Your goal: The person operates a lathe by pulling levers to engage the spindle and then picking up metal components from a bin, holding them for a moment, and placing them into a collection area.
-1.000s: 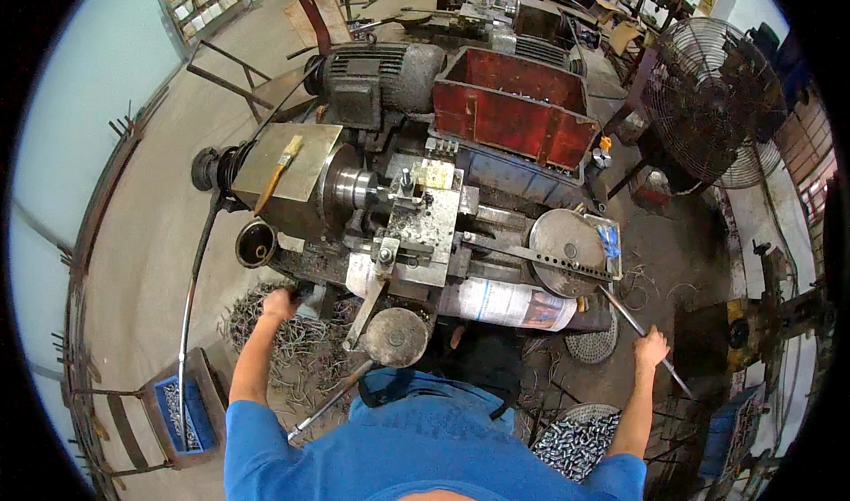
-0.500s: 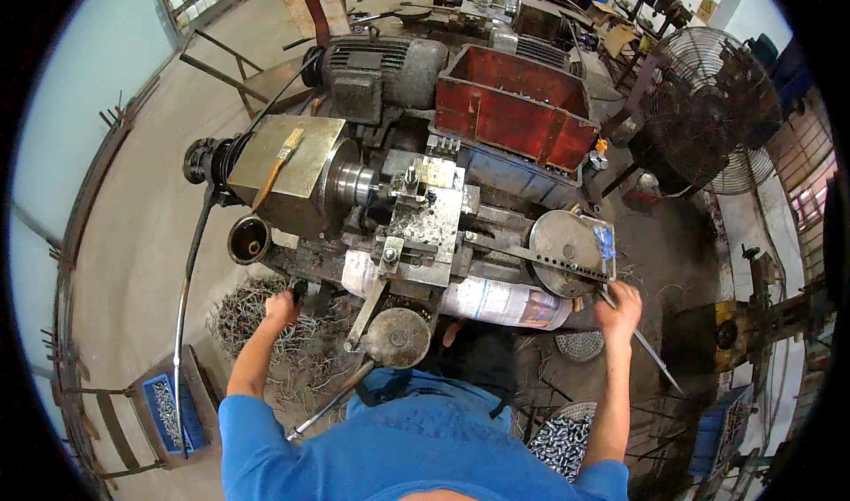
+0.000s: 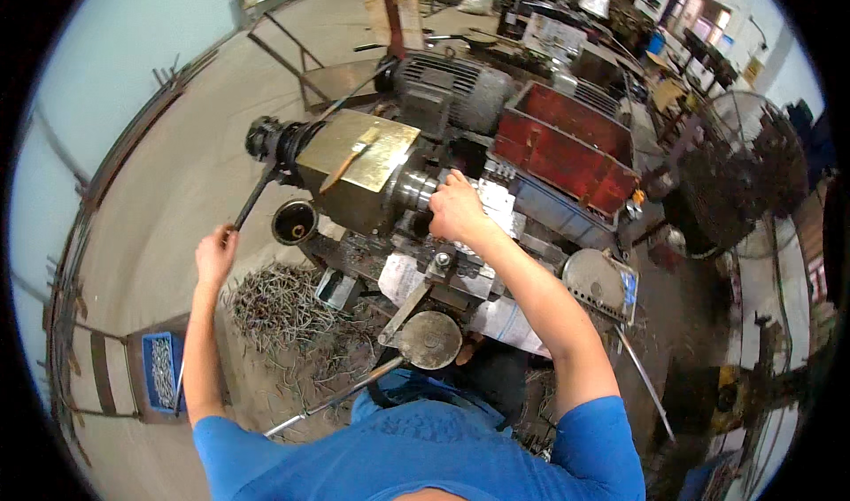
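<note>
My left hand (image 3: 215, 255) is closed around a long metal lever (image 3: 253, 198) that runs down from the left end of a small lathe. Part of that lever is hidden behind my forearm. My right hand (image 3: 458, 207) reaches over the tool slide, its fingers bent together just beside the shiny spindle collar (image 3: 414, 191). Whatever those fingers hold is hidden. Left of the collar, a wooden-handled brush (image 3: 351, 160) rests on the boxy headstock cover (image 3: 383, 152). Below my right hand are a clamping bolt (image 3: 443, 260) and a flat bar leading to a round metal disc (image 3: 430, 340).
An open red bin (image 3: 567, 151) stands on a blue crate (image 3: 558, 202) behind the slide, next to a motor (image 3: 456, 89). Metal shavings (image 3: 274, 306) heap on the floor at left, near a blue tray of small parts (image 3: 162, 373). A large fan (image 3: 739, 173) stands right.
My left hand has moved from below the headstock out to the long lever, which now leans differently. My right hand has left the rod at right and come to the spindle. The view has shifted.
</note>
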The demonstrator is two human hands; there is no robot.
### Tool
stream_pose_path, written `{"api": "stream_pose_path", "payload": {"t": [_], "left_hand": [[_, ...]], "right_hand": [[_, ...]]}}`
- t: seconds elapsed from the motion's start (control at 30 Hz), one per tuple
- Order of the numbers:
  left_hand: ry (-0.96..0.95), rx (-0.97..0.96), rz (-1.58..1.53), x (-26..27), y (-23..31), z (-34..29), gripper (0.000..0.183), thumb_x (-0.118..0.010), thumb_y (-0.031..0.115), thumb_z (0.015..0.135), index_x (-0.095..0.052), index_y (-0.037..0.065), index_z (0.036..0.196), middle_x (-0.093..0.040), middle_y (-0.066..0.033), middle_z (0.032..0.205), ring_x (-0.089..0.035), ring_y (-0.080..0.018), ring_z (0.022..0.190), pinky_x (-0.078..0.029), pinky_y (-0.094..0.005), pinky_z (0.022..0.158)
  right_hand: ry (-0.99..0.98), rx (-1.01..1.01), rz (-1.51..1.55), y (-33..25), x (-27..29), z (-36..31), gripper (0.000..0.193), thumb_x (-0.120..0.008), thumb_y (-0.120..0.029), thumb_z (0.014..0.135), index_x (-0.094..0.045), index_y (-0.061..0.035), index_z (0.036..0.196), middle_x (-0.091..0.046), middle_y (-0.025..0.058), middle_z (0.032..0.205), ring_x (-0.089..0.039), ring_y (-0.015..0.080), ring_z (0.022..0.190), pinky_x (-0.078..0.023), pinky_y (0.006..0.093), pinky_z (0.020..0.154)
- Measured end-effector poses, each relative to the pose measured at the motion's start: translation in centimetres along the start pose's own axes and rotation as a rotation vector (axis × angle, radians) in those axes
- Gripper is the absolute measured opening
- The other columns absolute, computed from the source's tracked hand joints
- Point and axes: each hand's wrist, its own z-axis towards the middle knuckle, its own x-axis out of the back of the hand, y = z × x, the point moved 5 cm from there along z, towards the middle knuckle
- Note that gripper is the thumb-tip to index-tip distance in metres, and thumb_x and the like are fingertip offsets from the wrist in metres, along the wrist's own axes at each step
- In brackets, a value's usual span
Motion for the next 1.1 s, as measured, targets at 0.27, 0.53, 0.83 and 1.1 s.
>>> {"api": "stream_pose_path", "payload": {"t": [0.27, 0.53, 0.83, 1.1], "left_hand": [[-0.051, 0.348, 0.237, -2.1, 0.6, -7.2, 0.05, -0.046, 0.051, 0.086, -0.06, 0.003, 0.092, -0.064, -0.022, 0.081, -0.062, -0.0404, 0.08, -0.047, -0.049, 0.072], [-0.257, 0.189, 0.154, -2.4, 1.3, -7.0, 0.044, -0.065, 0.039, 0.07, -0.059, 0.001, 0.091, -0.062, -0.0252, 0.082, -0.059, -0.0415, 0.085, -0.047, -0.0475, 0.076], [-0.464, 0.272, -0.649, -6.3, -1.1, -5.4, 0.016, -0.059, 0.012, 0.081, -0.059, -0.003, 0.085, -0.057, -0.0077, 0.057, -0.056, -0.0135, 0.045, -0.045, -0.0282, 0.043], [-0.385, 0.251, -0.767, -6.6, -2.7, -5.8, 0.026, -0.062, 0.02, 0.084, -0.058, -0.004, 0.092, -0.055, -0.0042, 0.063, -0.055, -0.0126, 0.054, -0.045, -0.026, 0.049]], "right_hand": [[-0.036, -0.01, 0.003, 0.2, -1.5, 0.6, 0.019, -0.06, -0.022, 0.062, -0.069, -0.0064, 0.069, -0.066, 0.0128, 0.077, -0.058, 0.0295, 0.086, -0.039, 0.0344, 0.088], [0.11, -0.042, -0.009, 0.0, 0.5, -0.5, 0.022, -0.061, -0.022, 0.055, -0.067, -0.0022, 0.063, -0.064, 0.0169, 0.072, -0.057, 0.0324, 0.087, -0.032, 0.0411, 0.101], [0.538, -0.388, -0.058, 17.5, 9.2, -8.3, 0.042, -0.061, -0.016, 0.056, -0.065, -0.0071, 0.097, -0.055, 0.0157, 0.108, -0.05, 0.0334, 0.098, -0.042, 0.042, 0.089], [0.599, -0.51, 0.175, 17.3, 8.5, -22.3, 0.046, -0.06, -0.013, 0.058, -0.064, -0.0017, 0.102, -0.049, 0.0146, 0.128, -0.048, 0.0324, 0.112, -0.041, 0.0369, 0.094]]}}
